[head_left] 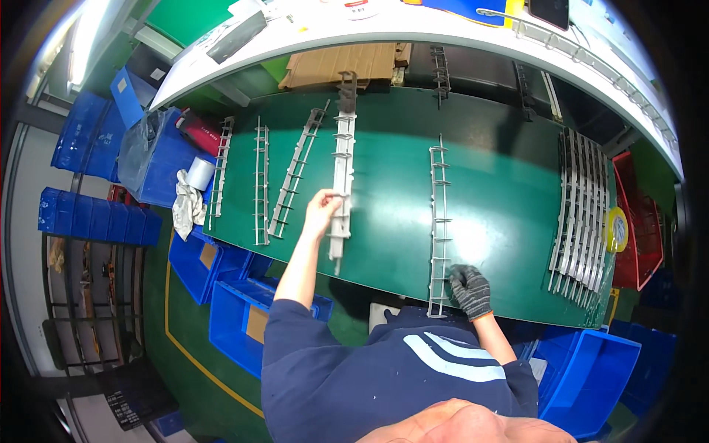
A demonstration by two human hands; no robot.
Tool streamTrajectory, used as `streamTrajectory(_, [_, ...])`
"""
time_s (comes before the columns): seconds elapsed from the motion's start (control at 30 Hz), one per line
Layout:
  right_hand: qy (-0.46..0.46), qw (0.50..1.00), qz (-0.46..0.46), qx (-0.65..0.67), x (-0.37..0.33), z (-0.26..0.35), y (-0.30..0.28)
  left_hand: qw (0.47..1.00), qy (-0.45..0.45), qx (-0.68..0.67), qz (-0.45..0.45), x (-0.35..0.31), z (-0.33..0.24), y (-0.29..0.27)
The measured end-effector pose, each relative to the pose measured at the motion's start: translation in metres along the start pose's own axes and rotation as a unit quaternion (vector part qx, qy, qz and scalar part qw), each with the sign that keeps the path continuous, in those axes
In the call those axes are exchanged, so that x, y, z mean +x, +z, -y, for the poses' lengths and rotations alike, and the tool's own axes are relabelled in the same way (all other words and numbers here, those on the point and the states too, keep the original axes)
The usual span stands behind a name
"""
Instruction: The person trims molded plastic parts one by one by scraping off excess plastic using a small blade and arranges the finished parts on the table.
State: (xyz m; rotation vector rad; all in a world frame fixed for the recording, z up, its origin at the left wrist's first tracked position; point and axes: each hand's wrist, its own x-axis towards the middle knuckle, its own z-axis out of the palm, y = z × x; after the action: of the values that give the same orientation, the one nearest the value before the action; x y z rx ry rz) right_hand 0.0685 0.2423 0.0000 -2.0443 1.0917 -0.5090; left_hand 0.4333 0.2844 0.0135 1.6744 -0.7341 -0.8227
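Observation:
My bare left hand [322, 210] is closed on the edge of a long grey metal rail with short cross-pieces [343, 159]. That rail lies lengthwise away from me over the green table, slightly blurred at its near end. My right hand [470, 291], in a dark grey glove, is at the near end of a second, thinner slatted metal rail [440, 199]. Its fingers are curled against that rail's right edge; the fingertips are partly hidden. Left of my left hand lie more slatted rails, one slanted [298, 171], one straight [261, 184] and one farther out [220, 173].
Several rails stand side by side [580, 221] at the table's right, next to yellow tape [617, 229] and a red crate [639, 221]. A white shelf [413, 31] spans the far side, with cardboard [340, 65] beneath. Blue bins [240, 314] sit below the table's near edge.

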Motion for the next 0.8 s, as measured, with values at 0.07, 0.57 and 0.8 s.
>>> streamTrajectory(0.07, [0.025, 0.995, -0.094, 0.035, 0.008, 0.011, -0.009, 0.998, -0.008, -0.045, 0.031, -0.032, -0.014, 0.023])
streamTrajectory(0.57, [0.158, 0.914, 0.047, 0.372, 0.077, 0.073, 0.001, 0.953, -0.017, -0.141, 0.268, -0.121, -0.033, 0.098])
streamTrajectory(0.8, [0.138, 0.895, -0.073, 0.418, 0.071, 0.06, -0.003, 0.989, -0.088, -0.116, 0.02, -0.087, -0.024, 0.086])
